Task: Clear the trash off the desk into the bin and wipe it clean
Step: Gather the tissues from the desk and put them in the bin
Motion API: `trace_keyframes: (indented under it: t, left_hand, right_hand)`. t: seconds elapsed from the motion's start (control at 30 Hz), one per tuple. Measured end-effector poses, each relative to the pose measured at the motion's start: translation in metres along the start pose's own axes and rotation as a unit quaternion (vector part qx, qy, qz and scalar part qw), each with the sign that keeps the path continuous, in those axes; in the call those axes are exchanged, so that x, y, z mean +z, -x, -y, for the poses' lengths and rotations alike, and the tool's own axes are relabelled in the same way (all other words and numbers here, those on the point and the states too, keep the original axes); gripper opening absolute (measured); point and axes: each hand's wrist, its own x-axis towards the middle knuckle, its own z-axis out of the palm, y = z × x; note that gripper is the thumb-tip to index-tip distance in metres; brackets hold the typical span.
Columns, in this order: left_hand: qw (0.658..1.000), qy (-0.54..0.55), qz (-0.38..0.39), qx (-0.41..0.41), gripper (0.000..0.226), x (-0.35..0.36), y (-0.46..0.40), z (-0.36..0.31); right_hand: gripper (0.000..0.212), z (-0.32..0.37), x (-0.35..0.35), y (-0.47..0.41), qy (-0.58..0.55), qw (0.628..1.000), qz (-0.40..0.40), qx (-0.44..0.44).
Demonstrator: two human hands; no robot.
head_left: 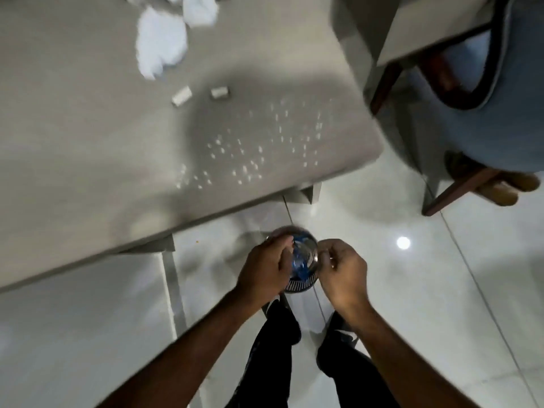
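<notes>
A small round metal bin [303,285] with slotted sides stands on the floor just off the desk's near edge, with something blue [300,260] inside it. My left hand [265,266] hovers over the bin's left rim with its fingers bent. The blur hides whether it holds anything. My right hand [341,272] is at the bin's right rim, fingers curled shut, with nothing visible in it. On the grey desk [73,142] lie crumpled white paper [162,42], more crumpled paper [200,10] at the top edge, two small white pieces [182,96] [220,92] and several white crumbs [250,148].
A blue upholstered chair [500,98] with wooden legs stands at the right, beside the desk's corner. The floor [441,290] is glossy white tile. My legs in dark trousers [273,348] are directly below the bin. A desk leg [173,290] stands to the left of my feet.
</notes>
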Motion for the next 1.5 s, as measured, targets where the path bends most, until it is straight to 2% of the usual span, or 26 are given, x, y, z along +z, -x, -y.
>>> trace_keyframes:
  t: [0.1, 0.17, 0.23, 0.3, 0.43, 0.5, 0.57, 0.63, 0.77, 0.87, 0.93, 1.0, 1.1, 1.17, 1.2, 1.27, 1.3, 1.4, 1.43, 1.5]
  left_hand:
    - [0.989, -0.025, -0.019, 0.143, 0.032, -0.062, 0.018, -0.067]
    - [0.976, -0.015, -0.074, 0.203, 0.028, -0.104, 0.019, -0.11]
    - [0.966, 0.004, -0.139, 0.218, 0.027, -0.149, 0.012, -0.143]
    - [0.954, -0.022, -0.209, 0.216, 0.027, -0.185, -0.005, -0.155]
    - [0.936, -0.179, -0.263, 0.148, 0.027, -0.252, -0.058, -0.125]
    - [0.934, -0.239, -0.247, 0.092, 0.022, -0.283, -0.085, -0.101]
    - [0.949, -0.255, -0.182, 0.037, 0.034, -0.304, -0.105, -0.078]
    - [0.95, -0.281, -0.122, 0.05, 0.04, -0.31, -0.118, -0.051]
    - [0.962, -0.26, -0.053, 0.07, 0.034, -0.326, -0.13, -0.035]
    - [0.946, -0.29, -0.102, 0.1, 0.025, -0.357, -0.14, -0.049]
    - [0.942, -0.282, -0.138, 0.117, 0.025, -0.381, -0.155, -0.062]
    - [0.944, -0.274, -0.138, 0.12, 0.026, -0.402, -0.182, -0.071]
    - [0.949, -0.277, -0.092, 0.119, 0.028, -0.402, -0.222, -0.069]
    - [0.96, -0.256, -0.052, 0.099, 0.03, -0.387, -0.236, -0.063]
    - [0.965, -0.241, -0.051, 0.086, 0.031, -0.379, -0.239, -0.06]
    - [0.976, -0.186, -0.081, 0.084, 0.027, -0.369, -0.236, -0.057]
    - [0.978, -0.143, -0.111, 0.101, 0.024, -0.366, -0.226, -0.06]
    - [0.948, -0.056, -0.236, 0.207, 0.02, -0.349, -0.158, -0.069]
    - [0.938, -0.03, -0.253, 0.235, 0.02, -0.341, -0.127, -0.073]
    - [0.934, 0.027, -0.22, 0.279, 0.017, -0.307, -0.063, -0.083]
  right_hand:
    - [0.014, 0.065, -0.049, 0.028, -0.012, 0.994, -0.074, -0.074]
    - [0.013, 0.112, -0.08, 0.041, 0.005, 0.985, -0.131, -0.108]
    - [0.012, 0.158, -0.105, 0.044, 0.007, 0.975, -0.17, -0.141]
    - [0.01, 0.197, -0.122, 0.037, 0.0, 0.971, -0.172, -0.164]
    - [0.02, 0.276, -0.138, 0.008, 0.038, 0.963, -0.157, -0.215]
    - [0.025, 0.319, -0.135, -0.013, 0.084, 0.957, -0.149, -0.236]
    - [0.031, 0.357, -0.122, -0.038, 0.131, 0.953, -0.116, -0.248]
    - [0.034, 0.385, -0.101, -0.066, 0.177, 0.947, -0.086, -0.254]
    - [0.042, 0.416, -0.044, -0.134, 0.284, 0.932, -0.012, -0.224]
    - [0.044, 0.408, -0.006, -0.168, 0.405, 0.891, 0.065, -0.195]
    - [0.034, 0.397, 0.007, -0.172, 0.448, 0.867, 0.027, -0.217]
    - [0.028, 0.391, 0.015, -0.17, 0.419, 0.88, -0.029, -0.222]
    - [0.027, 0.386, 0.018, -0.171, 0.419, 0.881, -0.038, -0.214]
    - [0.022, 0.384, 0.014, -0.17, 0.389, 0.9, -0.033, -0.194]
    - [0.017, 0.381, 0.009, -0.17, 0.35, 0.92, -0.034, -0.173]
    - [0.006, 0.374, -0.007, -0.165, 0.197, 0.973, -0.047, -0.114]
    - [0.013, 0.367, -0.018, -0.156, 0.105, 0.987, -0.067, -0.099]
    - [0.043, 0.34, -0.053, -0.096, -0.094, 0.982, -0.132, -0.099]
    - [0.044, 0.329, -0.062, -0.072, -0.151, 0.973, -0.148, -0.097]
    - [0.037, 0.295, -0.075, -0.019, -0.223, 0.957, -0.172, -0.064]
